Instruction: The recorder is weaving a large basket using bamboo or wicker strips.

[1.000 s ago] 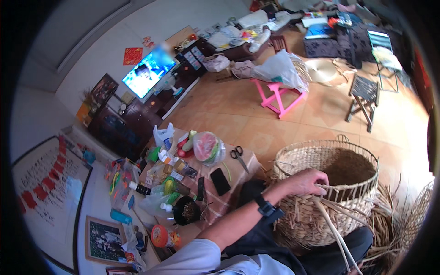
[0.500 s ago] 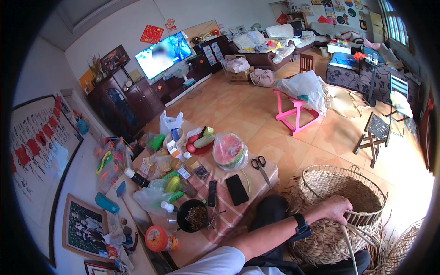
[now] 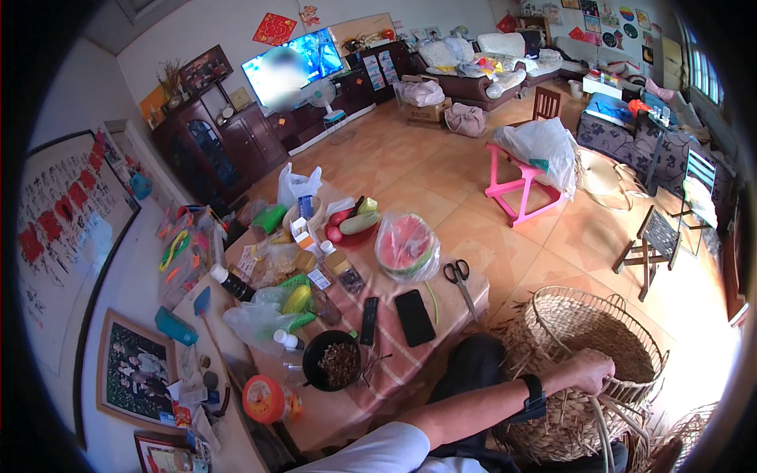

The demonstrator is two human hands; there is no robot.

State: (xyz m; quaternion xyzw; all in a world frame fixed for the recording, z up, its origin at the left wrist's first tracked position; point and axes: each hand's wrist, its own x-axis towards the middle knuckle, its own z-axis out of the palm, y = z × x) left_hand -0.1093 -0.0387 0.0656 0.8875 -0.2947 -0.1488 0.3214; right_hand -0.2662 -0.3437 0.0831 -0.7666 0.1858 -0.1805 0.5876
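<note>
A large round basket (image 3: 552,402) of braided tan plant fibre stands against my legs at the lower right, its open top tilted toward me. Along its upper edge runs a rim of thin upright stakes. My left hand (image 3: 590,370), with a black band on the wrist, is closed on the near rim. Pale strands (image 3: 604,433) hang down from below the fingers, and loose ends stick out around the basket's side. A dark brown shape at the bottom right edge may be part of my right hand; its fingers cannot be made out.
Left of the basket a cloth-covered table (image 3: 378,378) holds scissors (image 3: 461,285), a black phone (image 3: 415,318), a remote (image 3: 368,321), wrapped watermelon (image 3: 408,248) and a dark bowl (image 3: 332,360). Beyond stand a pink stool (image 3: 524,193) and folding stool (image 3: 650,240). Another woven piece (image 3: 694,430) lies lower right.
My left hand stays on the rim, now more tightly curled. The hanging strands have shifted, and the brown shape has appeared at the bottom right. The view has turned slightly.
</note>
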